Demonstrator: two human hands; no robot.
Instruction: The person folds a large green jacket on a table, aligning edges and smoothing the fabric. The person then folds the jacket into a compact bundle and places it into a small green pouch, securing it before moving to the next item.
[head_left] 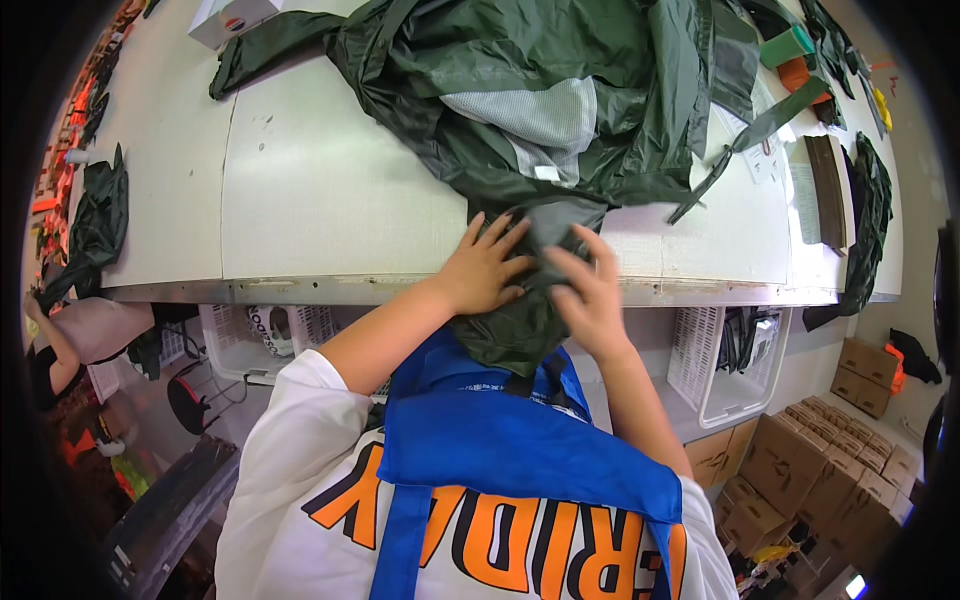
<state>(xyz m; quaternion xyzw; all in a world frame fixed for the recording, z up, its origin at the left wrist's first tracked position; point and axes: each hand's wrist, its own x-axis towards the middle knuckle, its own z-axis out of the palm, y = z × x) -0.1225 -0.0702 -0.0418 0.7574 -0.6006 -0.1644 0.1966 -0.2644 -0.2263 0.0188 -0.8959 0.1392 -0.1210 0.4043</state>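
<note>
A dark green rain jacket (pixel 420 110) lies spread over the white table, its grey mesh lining (pixel 545 115) showing. A narrower part of it (pixel 515 340) runs toward me and hangs over the table's front edge against my blue apron. My left hand (pixel 485 268) lies flat on this part near the edge, fingers spread. Just to the right, my right hand (pixel 592 295) is over the same fabric, somewhat blurred, with its fingers apart and slightly bent. A greyish inner face of the fabric (pixel 565 217) shows between the two hands.
A white box (pixel 232 20) stands at the far left of the table (pixel 300 200). At right are a green roll (pixel 786 47) and more dark garments (pixel 870 215). White baskets (pixel 722 360) sit below the table edge. Cartons (pixel 800 460) are stacked lower right; another person's arm (pixel 55 345) shows at left.
</note>
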